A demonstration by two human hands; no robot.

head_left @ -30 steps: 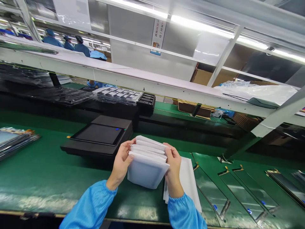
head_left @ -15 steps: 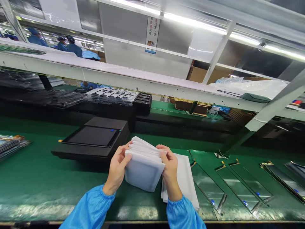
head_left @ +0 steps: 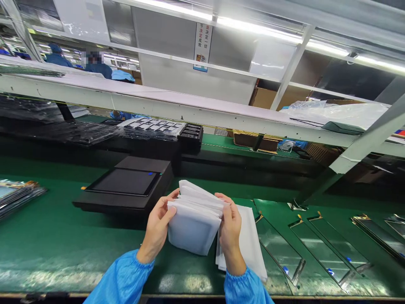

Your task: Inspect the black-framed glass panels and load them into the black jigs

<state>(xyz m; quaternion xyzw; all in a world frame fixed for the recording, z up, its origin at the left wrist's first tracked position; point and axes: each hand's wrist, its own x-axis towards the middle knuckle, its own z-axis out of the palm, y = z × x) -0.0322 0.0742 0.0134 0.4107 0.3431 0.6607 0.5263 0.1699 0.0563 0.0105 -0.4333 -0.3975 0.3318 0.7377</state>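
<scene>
Your left hand (head_left: 157,223) and right hand (head_left: 230,223) grip the bundle of white sleeves (head_left: 193,233) by its upper sides, the layers fanned unevenly along the top. Press lightly and evenly from both sides, as the sleeves look thin and could crease or slip. Hold the bundle over the green bench (head_left: 79,245), clear of the white stack (head_left: 249,240) just beside your right wrist and the transparent panels (head_left: 280,245) lying beyond it.
</scene>
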